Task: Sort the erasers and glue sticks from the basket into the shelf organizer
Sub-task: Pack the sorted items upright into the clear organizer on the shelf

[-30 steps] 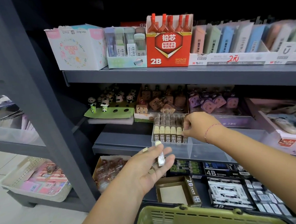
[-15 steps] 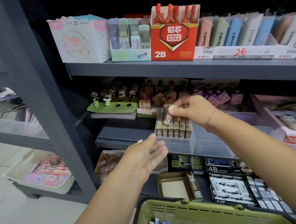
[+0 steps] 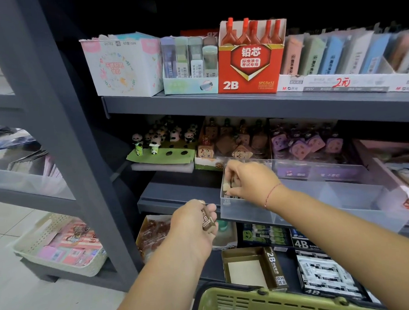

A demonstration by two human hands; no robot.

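1. The left hand grips a brown eraser in its curled fingers, just below and left of the organizer.
2. The right hand is inside the organizer's left compartment, where its fingers pinch a second eraser.
3. The green basket is at the bottom edge, below both hands.

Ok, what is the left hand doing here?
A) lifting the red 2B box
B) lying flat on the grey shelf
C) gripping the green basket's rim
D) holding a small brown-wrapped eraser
D: the left hand grips a brown-wrapped eraser in the air, just left of the clear organizer.
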